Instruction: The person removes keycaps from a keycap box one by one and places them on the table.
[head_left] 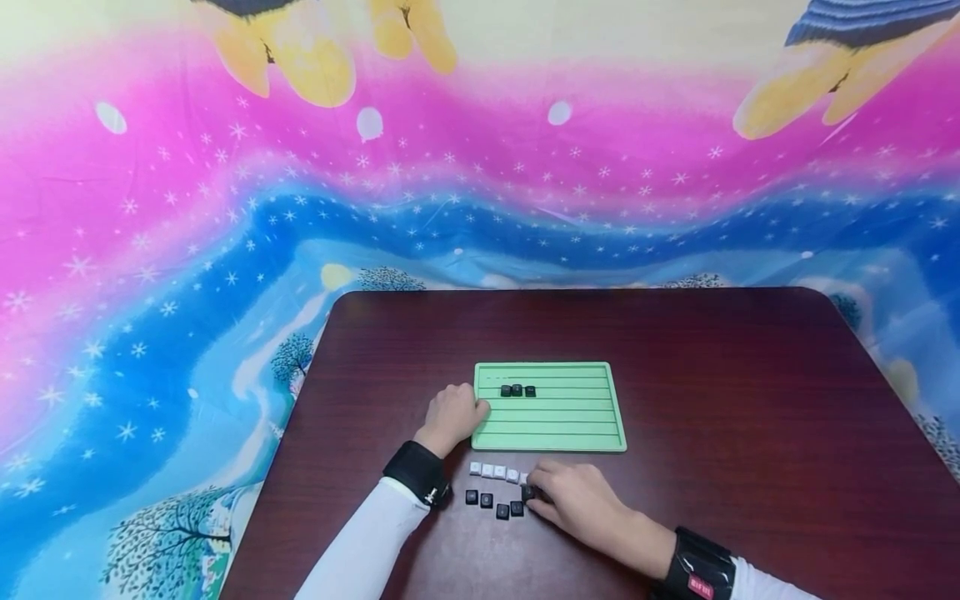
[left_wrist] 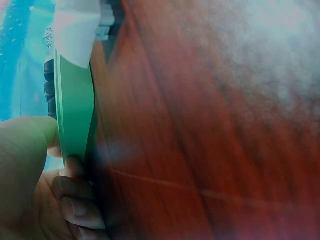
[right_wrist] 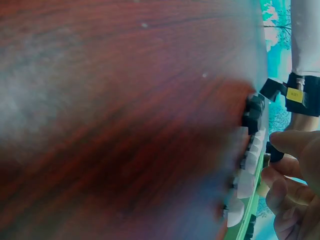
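Observation:
My left hand [head_left: 450, 417] grips the left edge of a light green grooved tray [head_left: 547, 421], its thumb on top and curled fingers [left_wrist: 80, 207] below in the left wrist view. Three black keycaps [head_left: 517, 390] sit side by side in one of the tray's upper grooves. In front of the tray, my right hand [head_left: 577, 496] pinches a black keycap [right_wrist: 274, 152] between thumb and forefinger. Just left of that hand lie several loose black keycaps [head_left: 487, 500] in an uneven row. Behind them runs a row of white keycaps [head_left: 499, 472], its right end partly hidden by my right fingers.
A dark reddish-brown table [head_left: 712, 375] carries everything. Beyond its far edge hangs a colourful printed cloth [head_left: 480, 167] with snowflakes and trees. Each wrist wears a black band [head_left: 416, 472], and both sleeves [head_left: 367, 542] are white.

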